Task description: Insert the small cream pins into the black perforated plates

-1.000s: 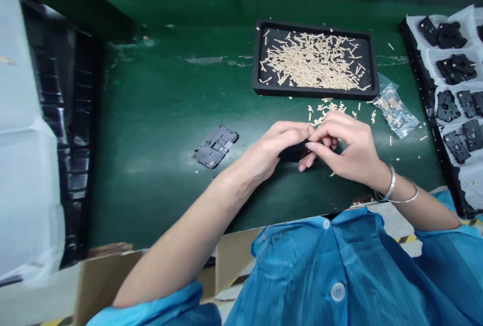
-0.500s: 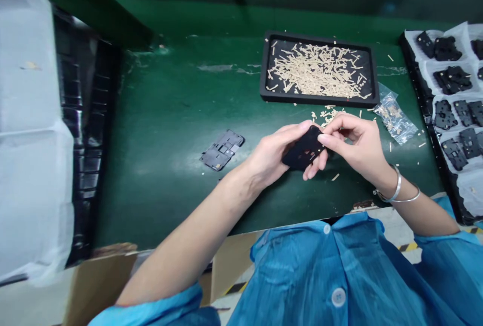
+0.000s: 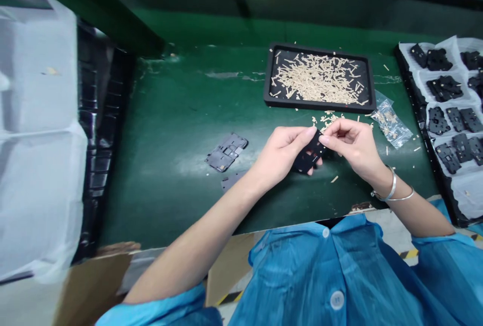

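Note:
A thin black plastic part (image 3: 308,157) with small holes is held tilted in my left hand (image 3: 284,154), thumb along its top edge. My right hand (image 3: 352,146) pinches at the part's upper right corner; whether a small strip is between the fingertips is hidden. Left of the hands, a dark flat part (image 3: 227,152) lies on the green table, and a second one (image 3: 231,180) shows partly from behind my left forearm. Beyond the hands stands a black tray (image 3: 319,107) of small beige strips, with loose strips (image 3: 330,119) in front of it.
A clear plastic bag (image 3: 391,124) of small pieces lies right of the tray. At the right edge, a lined tray (image 3: 466,187) holds several black parts. White-covered black trays (image 3: 41,165) stand at the left. The green table (image 3: 162,185) has a front edge near my body.
The view has shifted slightly. A second dark part now shows beside my left forearm. The black part in my left hand has turned a little, and more holes show in it.

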Action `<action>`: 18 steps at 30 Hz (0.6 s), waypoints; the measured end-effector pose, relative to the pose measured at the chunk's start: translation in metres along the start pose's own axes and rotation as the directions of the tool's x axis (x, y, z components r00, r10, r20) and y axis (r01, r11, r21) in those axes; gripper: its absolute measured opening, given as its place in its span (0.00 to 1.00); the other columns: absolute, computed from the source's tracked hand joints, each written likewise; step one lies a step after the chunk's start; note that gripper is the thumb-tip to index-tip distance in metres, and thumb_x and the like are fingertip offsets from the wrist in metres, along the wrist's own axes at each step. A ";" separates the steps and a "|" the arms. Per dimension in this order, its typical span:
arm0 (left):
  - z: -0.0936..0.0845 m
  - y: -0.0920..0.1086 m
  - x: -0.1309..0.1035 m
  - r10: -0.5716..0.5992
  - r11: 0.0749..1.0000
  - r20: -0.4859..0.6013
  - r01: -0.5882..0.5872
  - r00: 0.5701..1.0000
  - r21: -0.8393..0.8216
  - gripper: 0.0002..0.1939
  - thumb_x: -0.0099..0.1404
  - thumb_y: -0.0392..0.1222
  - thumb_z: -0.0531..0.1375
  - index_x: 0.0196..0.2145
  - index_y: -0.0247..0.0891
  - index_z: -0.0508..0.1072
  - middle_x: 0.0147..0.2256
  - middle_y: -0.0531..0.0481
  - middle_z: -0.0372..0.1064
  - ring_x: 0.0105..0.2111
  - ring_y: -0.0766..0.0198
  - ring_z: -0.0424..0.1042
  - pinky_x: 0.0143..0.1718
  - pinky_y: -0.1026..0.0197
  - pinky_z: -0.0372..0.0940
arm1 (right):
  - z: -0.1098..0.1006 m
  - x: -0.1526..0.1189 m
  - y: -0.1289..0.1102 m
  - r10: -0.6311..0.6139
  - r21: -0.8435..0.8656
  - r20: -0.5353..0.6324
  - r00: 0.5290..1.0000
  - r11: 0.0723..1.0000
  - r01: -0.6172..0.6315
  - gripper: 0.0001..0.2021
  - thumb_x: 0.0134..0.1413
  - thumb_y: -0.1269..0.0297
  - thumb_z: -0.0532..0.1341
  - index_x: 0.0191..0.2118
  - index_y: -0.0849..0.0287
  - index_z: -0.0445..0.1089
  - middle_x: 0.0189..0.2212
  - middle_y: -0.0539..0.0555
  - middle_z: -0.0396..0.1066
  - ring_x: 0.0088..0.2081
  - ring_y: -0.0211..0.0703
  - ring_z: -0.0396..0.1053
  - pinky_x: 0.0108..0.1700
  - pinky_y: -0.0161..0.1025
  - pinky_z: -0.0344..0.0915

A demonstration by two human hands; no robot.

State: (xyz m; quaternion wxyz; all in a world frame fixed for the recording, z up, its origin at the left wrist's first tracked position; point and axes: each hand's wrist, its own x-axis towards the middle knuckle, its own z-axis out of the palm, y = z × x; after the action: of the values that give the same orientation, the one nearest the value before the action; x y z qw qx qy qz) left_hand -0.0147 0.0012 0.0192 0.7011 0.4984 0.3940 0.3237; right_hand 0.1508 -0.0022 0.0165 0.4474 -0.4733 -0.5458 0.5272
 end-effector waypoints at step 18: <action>-0.019 -0.022 0.033 0.347 0.930 -0.498 -0.362 0.795 0.070 0.14 0.61 0.47 0.58 0.42 0.38 0.68 0.41 0.44 0.70 0.38 0.60 0.69 0.32 0.62 0.61 | -0.057 0.113 -0.029 -0.430 -0.853 -0.379 0.819 0.505 -0.130 0.22 0.48 0.69 0.66 0.52 0.57 0.68 0.35 0.54 0.77 0.35 0.49 0.74 0.42 0.47 0.68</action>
State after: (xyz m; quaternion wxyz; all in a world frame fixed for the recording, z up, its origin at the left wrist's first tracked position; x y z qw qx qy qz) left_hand -0.0140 0.0310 -0.0134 0.5080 0.4516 0.4577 0.5731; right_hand 0.1888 0.1180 0.0463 0.3393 -0.7074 -0.6200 -0.0115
